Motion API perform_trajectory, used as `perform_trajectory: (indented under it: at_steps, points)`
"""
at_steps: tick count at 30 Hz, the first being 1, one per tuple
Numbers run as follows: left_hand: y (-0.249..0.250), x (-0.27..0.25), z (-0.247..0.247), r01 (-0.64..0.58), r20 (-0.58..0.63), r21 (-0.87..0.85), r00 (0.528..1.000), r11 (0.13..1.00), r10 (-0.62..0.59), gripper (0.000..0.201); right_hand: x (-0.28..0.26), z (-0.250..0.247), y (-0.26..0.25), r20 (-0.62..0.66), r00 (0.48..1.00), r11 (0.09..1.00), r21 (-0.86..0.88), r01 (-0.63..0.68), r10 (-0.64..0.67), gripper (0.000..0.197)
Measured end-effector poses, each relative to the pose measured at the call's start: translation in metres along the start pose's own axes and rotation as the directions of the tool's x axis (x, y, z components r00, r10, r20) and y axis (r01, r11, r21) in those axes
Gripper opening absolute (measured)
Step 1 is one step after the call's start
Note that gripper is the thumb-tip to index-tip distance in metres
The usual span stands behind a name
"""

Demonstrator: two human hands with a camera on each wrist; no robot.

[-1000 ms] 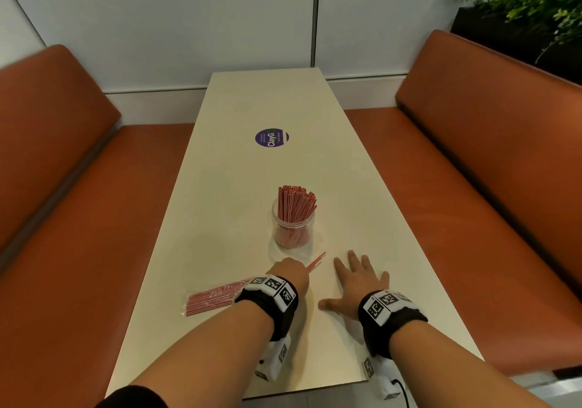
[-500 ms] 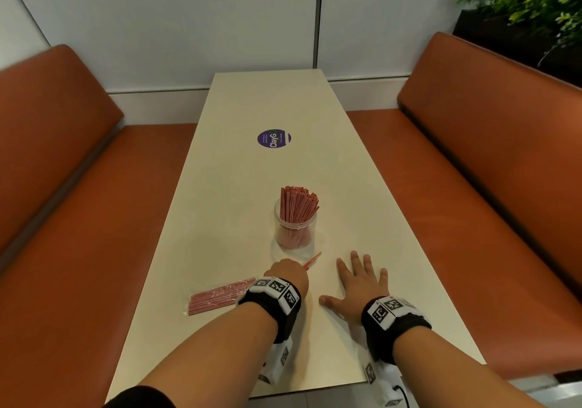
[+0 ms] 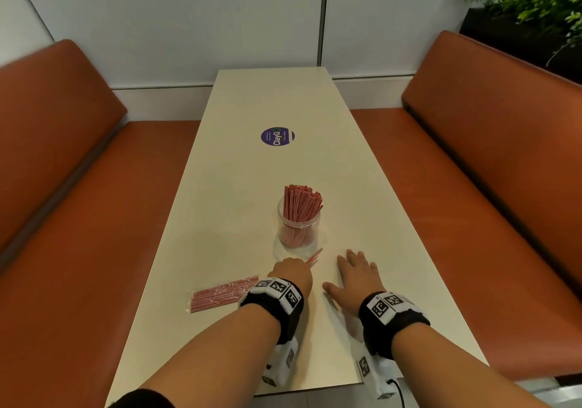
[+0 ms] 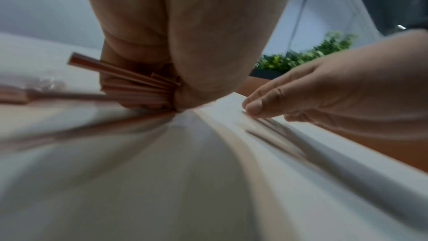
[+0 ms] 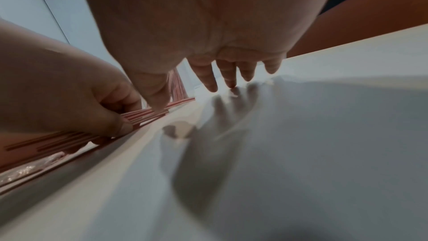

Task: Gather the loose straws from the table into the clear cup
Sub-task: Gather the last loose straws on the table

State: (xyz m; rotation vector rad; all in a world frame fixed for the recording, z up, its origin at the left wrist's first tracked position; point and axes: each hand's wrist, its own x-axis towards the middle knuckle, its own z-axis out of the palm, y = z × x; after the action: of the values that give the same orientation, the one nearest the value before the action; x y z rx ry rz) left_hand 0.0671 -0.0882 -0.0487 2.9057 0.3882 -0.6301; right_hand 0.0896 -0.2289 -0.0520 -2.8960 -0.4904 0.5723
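A clear cup packed with upright red straws stands mid-table. Just in front of it my left hand grips a small bunch of red straws low on the table, their tips poking out toward the cup. More straws lie in a clear plastic wrapper to the left of that hand. My right hand lies flat on the tabletop beside the left, fingers straight and spread, holding nothing.
The long cream table carries a round purple sticker further back. Orange bench seats run along both sides. A green plant stands at the back right. The table's near edge is just below my wrists.
The straw tips poking from my left hand have drawn back a little toward the fist. Both hands stay in nearly the same place.
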Motion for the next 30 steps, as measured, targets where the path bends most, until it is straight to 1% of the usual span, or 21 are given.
perform_trajectory:
  at_steps: [2, 4, 5, 7, 10, 14, 16, 19, 21, 23, 25, 27, 30]
  points:
    - [0.001, 0.000, 0.002, 0.013, 0.003, 0.007, 1.000, 1.000, -0.013, 0.033, 0.001, -0.003, 0.001, -0.053, 0.998, 0.996, 0.082, 0.020, -0.015, 0.074]
    - [0.002, -0.004, 0.006, 0.034, -0.040, 0.009, 0.999, 0.999, -0.033, 0.032, 0.003, -0.007, 0.001, -0.085, 0.996, 0.984, 0.176, 0.024, -0.010, 0.068]
    - [0.002, -0.006, 0.008, 0.031, -0.070, 0.017, 0.997, 0.999, -0.030, 0.031, 0.004, -0.009, 0.001, -0.092, 0.996, 0.981, 0.191, 0.039, -0.022, 0.065]
    - [0.000, -0.009, 0.013, 0.003, -0.122, 0.048, 0.993, 0.999, 0.003, 0.029, 0.008, -0.011, -0.001, -0.083, 0.993, 0.984, 0.155, 0.092, -0.080, 0.059]
    - [-0.008, -0.011, 0.018, -0.073, -0.154, 0.075, 0.984, 0.995, 0.084, 0.028, 0.012, -0.012, -0.006, -0.037, 0.986, 0.982, 0.086, 0.166, -0.163, 0.047]
    - [-0.015, -0.015, 0.018, -0.133, -0.158, 0.089, 0.977, 0.987, 0.146, 0.027, 0.019, -0.013, -0.018, -0.023, 0.985, 0.980, 0.107, 0.170, -0.168, 0.030]
    - [-0.017, -0.016, 0.016, -0.157, -0.146, 0.085, 0.975, 0.984, 0.168, 0.028, 0.023, -0.011, -0.026, -0.001, 0.985, 0.980, 0.095, 0.173, -0.174, 0.029]
    - [-0.015, -0.018, 0.012, -0.156, -0.137, 0.062, 0.977, 0.986, 0.163, 0.029, 0.025, -0.008, -0.035, 0.017, 0.985, 0.981, 0.091, 0.170, -0.173, 0.028]
    - [-0.013, -0.017, 0.010, -0.142, -0.126, 0.053, 0.981, 0.989, 0.147, 0.031, 0.026, -0.009, -0.035, 0.011, 0.987, 0.983, 0.091, 0.159, -0.161, 0.028]
    - [-0.009, -0.016, 0.009, -0.120, -0.110, 0.053, 0.986, 0.991, 0.125, 0.032, 0.026, -0.011, -0.031, -0.023, 0.990, 0.985, 0.107, 0.139, -0.137, 0.030]
    - [-0.006, -0.015, 0.010, -0.087, -0.103, 0.074, 0.990, 0.993, 0.094, 0.032, 0.025, -0.013, -0.025, -0.058, 0.994, 0.987, 0.124, 0.101, -0.095, 0.031]
    - [-0.003, -0.014, 0.011, -0.065, -0.100, 0.103, 0.992, 0.993, 0.075, 0.031, 0.024, -0.015, -0.019, -0.058, 0.996, 0.990, 0.121, 0.067, -0.060, 0.031]
    - [-0.002, -0.012, 0.012, -0.093, -0.103, 0.148, 0.989, 0.985, 0.109, 0.030, 0.022, -0.019, -0.014, -0.021, 0.999, 0.995, 0.096, 0.039, -0.037, 0.031]
